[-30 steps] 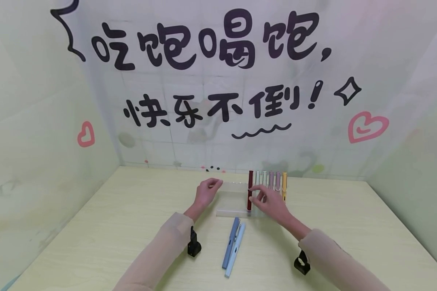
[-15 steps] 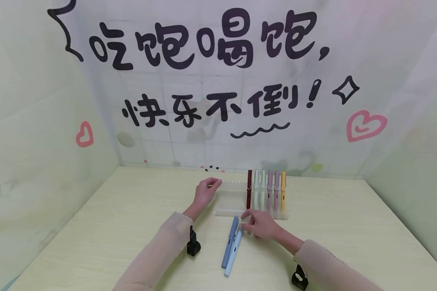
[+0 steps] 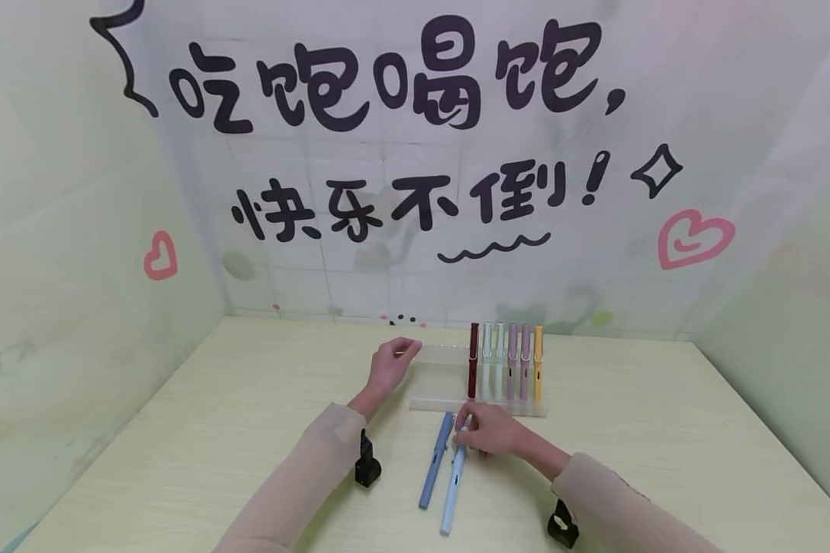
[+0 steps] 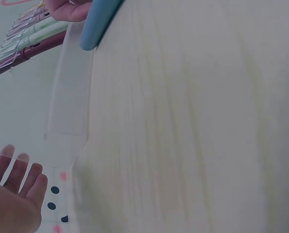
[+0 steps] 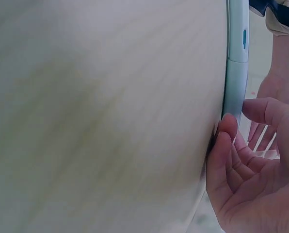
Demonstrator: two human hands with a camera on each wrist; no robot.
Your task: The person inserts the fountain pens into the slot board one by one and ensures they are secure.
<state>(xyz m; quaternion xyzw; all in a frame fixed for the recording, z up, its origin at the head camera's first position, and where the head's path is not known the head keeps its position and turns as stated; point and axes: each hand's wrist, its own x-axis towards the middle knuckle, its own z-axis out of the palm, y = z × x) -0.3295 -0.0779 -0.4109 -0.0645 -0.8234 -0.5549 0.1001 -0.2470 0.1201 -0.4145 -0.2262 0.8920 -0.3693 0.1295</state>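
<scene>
My right hand (image 3: 493, 430) pinches the cap end of a light blue pen (image 3: 453, 491), which lies along the table, its other end toward me. In the right wrist view, thumb and fingers close around this pen (image 5: 237, 73) from both sides. Just left of it lies a darker blue pen (image 3: 434, 465). My left hand (image 3: 392, 362) holds the upper left edge of a clear pen stand (image 3: 439, 381); in the left wrist view its fingers (image 4: 18, 174) show at the transparent edge. A dark red pen (image 3: 473, 361) stands upright in the stand's middle.
Right of the red pen, the stand bears two pale green pens (image 3: 494, 361), two purple pens (image 3: 519, 361) and a yellow pen (image 3: 539, 365). The pale wooden table (image 3: 249, 430) has a printed cloth wall (image 3: 360, 284) behind it and walls at both sides.
My right hand has let go of the dark red pen in the stand and come down toward me to the light blue pen. That pen has swung slightly away from the darker one. My left hand stays put.
</scene>
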